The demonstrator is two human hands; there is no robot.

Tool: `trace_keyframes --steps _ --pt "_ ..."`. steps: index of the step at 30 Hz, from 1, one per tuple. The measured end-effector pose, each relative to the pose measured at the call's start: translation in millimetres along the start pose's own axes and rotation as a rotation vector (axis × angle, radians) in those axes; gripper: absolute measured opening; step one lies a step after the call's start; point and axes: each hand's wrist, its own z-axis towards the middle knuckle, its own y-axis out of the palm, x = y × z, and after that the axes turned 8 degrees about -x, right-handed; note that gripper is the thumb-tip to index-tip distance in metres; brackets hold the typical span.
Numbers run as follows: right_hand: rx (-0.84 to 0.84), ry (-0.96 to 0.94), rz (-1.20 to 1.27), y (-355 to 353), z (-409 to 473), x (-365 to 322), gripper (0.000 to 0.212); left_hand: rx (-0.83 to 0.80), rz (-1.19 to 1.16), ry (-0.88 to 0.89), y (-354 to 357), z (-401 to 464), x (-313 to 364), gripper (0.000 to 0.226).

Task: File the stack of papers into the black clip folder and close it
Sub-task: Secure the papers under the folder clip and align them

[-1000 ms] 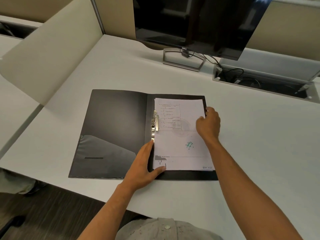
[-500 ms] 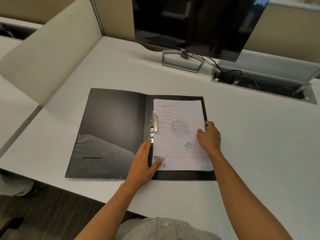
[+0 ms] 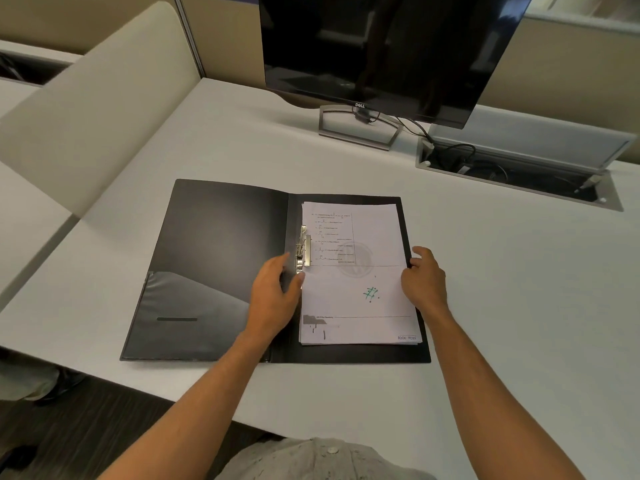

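The black clip folder [image 3: 221,258] lies open and flat on the white desk. A stack of printed papers [image 3: 356,292] rests on its right half, left edge against the metal clip [image 3: 304,251] at the spine. My left hand [image 3: 273,299] sits over the spine just below the clip, fingers spread, thumb touching the papers' left edge. My right hand [image 3: 424,282] rests at the papers' right edge, fingers curled against the edge of the stack and the folder cover. Whether the clip presses on the papers is unclear.
A dark monitor [image 3: 384,50] on a metal stand [image 3: 358,128] stands behind the folder. An open cable tray [image 3: 512,174] with wires is sunk into the desk at the back right. A beige divider panel [image 3: 90,109] borders the left side.
My left hand has slid up from the papers' lower left corner to the spine below the clip. My right hand has moved down the papers' right edge toward me.
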Motion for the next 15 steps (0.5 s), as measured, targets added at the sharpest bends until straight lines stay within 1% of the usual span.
trace_keyframes --steps 4,8,9,10,12,13,15 --pt "-0.007 0.025 -0.024 2 -8 5 0.048 -0.075 0.112 -0.008 -9 43 12 0.048" --pt "-0.028 0.023 -0.029 3 -11 5 0.050 -0.175 0.112 -0.061 -11 73 28 0.056" --pt "-0.036 0.024 -0.029 2 -11 4 0.050 -0.198 0.104 -0.079 -11 78 31 0.054" --pt "-0.045 0.024 -0.033 2 -12 3 0.050 -0.215 0.098 -0.089 -10 83 34 0.048" --pt "-0.056 0.020 -0.046 1 -12 2 0.050 -0.231 0.076 -0.081 -9 88 36 0.024" --pt "-0.058 0.018 -0.050 1 -12 2 0.050 -0.232 0.059 -0.075 -8 90 36 0.015" --pt "-0.057 0.014 -0.051 0 -13 3 0.049 -0.218 0.041 -0.062 -6 89 36 0.011"
